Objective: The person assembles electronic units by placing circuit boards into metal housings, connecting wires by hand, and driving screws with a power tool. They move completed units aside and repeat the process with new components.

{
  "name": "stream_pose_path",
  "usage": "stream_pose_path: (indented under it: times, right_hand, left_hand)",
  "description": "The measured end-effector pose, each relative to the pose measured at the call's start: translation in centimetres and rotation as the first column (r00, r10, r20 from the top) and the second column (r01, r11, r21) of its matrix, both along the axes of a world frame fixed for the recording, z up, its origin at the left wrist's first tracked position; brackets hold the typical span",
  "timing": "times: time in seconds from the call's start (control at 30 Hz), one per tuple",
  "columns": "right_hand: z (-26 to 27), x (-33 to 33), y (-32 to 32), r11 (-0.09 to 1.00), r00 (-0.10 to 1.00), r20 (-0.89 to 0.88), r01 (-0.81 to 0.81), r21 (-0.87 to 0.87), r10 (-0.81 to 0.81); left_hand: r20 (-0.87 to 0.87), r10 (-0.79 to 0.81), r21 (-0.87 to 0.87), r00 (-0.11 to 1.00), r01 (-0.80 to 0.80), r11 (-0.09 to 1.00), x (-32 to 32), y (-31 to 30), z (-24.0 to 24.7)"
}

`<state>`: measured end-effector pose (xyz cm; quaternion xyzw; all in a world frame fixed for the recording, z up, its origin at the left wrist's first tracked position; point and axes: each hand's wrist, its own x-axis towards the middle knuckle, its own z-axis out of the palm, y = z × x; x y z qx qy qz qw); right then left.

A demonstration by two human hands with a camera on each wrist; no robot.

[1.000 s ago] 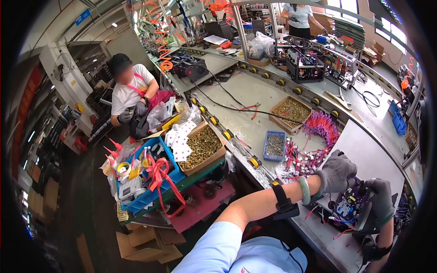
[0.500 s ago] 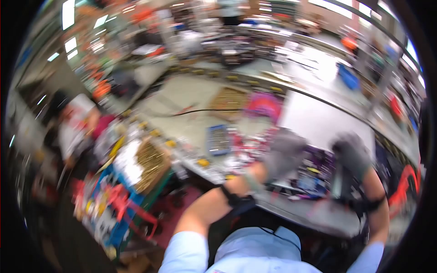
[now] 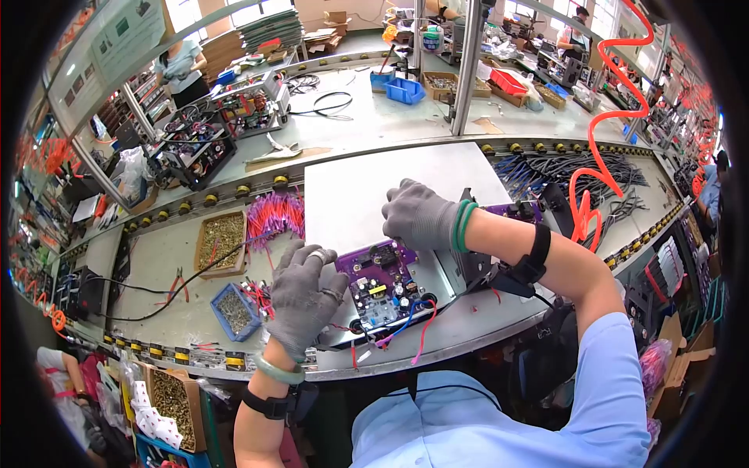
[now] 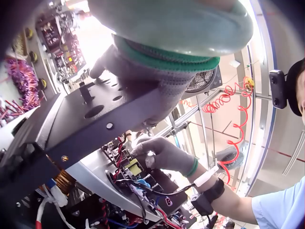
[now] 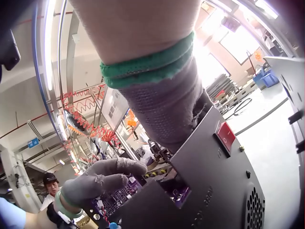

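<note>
A welding-machine-like unit with a purple circuit board point(image 3: 380, 282) lies on the bench, coloured leads hanging from its front. Beside the board's left edge, my gloved left hand point(image 3: 308, 300) has loosely bent fingers and grips nothing visible. Its extended fingers also show in the right wrist view, left hand point(image 5: 102, 181) above the board. My gloved right hand point(image 3: 421, 217) is curled over the unit's far side; what its fingers may hold is hidden. A dark panel with a red rocker switch point(image 5: 226, 138) partly covers this hand in the right wrist view.
A white sheet-like plate point(image 3: 351, 187) lies behind the unit. To the left are a blue bin of small screws point(image 3: 234, 312), a box of brass-coloured parts point(image 3: 221, 243), pliers point(image 3: 178, 286) and red-purple leads point(image 3: 277, 214). Dark cables point(image 3: 577, 175) and an orange coiled hose point(image 3: 594, 140) are at right.
The head view has swung right. Both hands were at the unit's two sides; now the right hand has moved inward and over its far side, while the left stays by the left edge.
</note>
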<state>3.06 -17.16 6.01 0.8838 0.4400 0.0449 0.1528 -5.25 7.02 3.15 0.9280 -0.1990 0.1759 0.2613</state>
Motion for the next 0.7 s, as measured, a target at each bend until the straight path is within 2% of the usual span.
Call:
stream_pose_path:
  times: [0.2, 0.27, 0.3, 0.37, 0.6, 0.7]
  right_hand:
    - [0.9, -0.7, 1.3, 0.983, 0.999, 0.005, -0.032, -0.182, 0.034]
    - [1.6, -1.1, 1.8, 0.959, 0.997, 0.077, 0.005, -0.284, 0.017]
    - [1.5, -0.7, 1.6, 0.959, 0.997, 0.073, 0.005, -0.282, 0.016]
    - [1.1, 0.1, 1.2, 0.988, 0.999, 0.002, -0.052, -0.143, 0.053]
    - [0.6, 0.0, 1.7, 0.984, 0.996, 0.005, -0.084, -0.159, 0.086]
    - [1.3, -0.3, 2.7, 0.969, 0.998, -0.007, -0.069, -0.237, 0.069]
  left_hand:
    - [-0.015, -0.004, -0.031, 1.000, 0.003, 1.000, 0.1, 0.1, -0.3]
    - [-0.010, -0.009, -0.036, 1.000, 0.008, 0.999, 0.2, 0.1, -0.3]
    - [-0.010, -0.012, -0.045, 1.000, 0.012, 0.999, 0.3, 0.2, -0.4]
    - [-0.022, -0.019, -0.058, 1.000, 0.018, 0.998, 0.3, 0.2, -0.4]
    - [-0.047, -0.028, -0.070, 0.999, 0.025, 0.997, 0.4, 0.1, -0.1]
    - [-0.043, -0.043, -0.083, 0.998, 0.040, 0.996, 0.4, 0.2, -0.2]
